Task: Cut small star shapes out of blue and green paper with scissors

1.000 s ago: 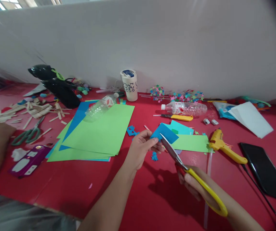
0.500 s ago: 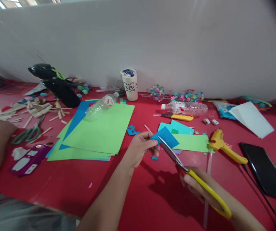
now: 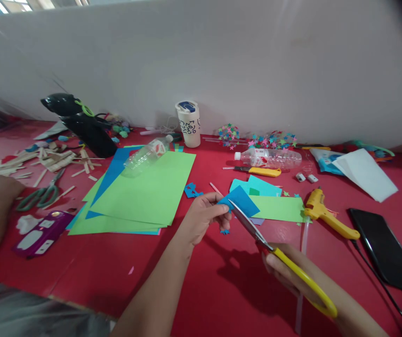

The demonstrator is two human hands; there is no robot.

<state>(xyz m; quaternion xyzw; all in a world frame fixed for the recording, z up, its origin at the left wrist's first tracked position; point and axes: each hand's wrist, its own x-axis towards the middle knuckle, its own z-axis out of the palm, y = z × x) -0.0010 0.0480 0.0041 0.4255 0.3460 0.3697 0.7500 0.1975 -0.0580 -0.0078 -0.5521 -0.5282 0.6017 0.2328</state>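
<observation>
Head view: red table, cluttered toward its far edge.
Green paper sheets lie left of centre, a clear plastic bottle along that edge, a glue gun rightward. Above mid-table, the right hand holds yellow-handled scissors at a blue card pinched in the left hand, which partly hides star cutouts.

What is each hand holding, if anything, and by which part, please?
The left hand pinches the blue paper at its left end, thumb on top; the right hand holds the scissors by their handles.
</observation>
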